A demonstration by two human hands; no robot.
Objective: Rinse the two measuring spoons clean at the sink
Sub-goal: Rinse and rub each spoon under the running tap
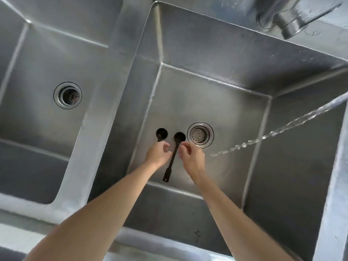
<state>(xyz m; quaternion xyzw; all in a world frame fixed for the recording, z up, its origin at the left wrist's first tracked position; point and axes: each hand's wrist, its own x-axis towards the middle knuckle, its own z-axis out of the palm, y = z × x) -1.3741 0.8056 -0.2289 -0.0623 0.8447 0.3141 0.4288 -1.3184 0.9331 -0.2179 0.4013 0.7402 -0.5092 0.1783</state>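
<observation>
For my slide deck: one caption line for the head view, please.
Both hands, left hand and right hand, reach two black measuring spoons in the right basin while water stream runs.

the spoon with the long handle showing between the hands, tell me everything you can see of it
The black measuring spoon looks like matte plastic, with a round bowl at the far end near the strainer drain and a long straight handle that widens slightly at the near tip. It lies low in the right basin, handle pointing toward the person. The left hand and right hand flank its upper handle, fingertips at or near it; actual contact is unclear. The water stream lands right of it.
</observation>
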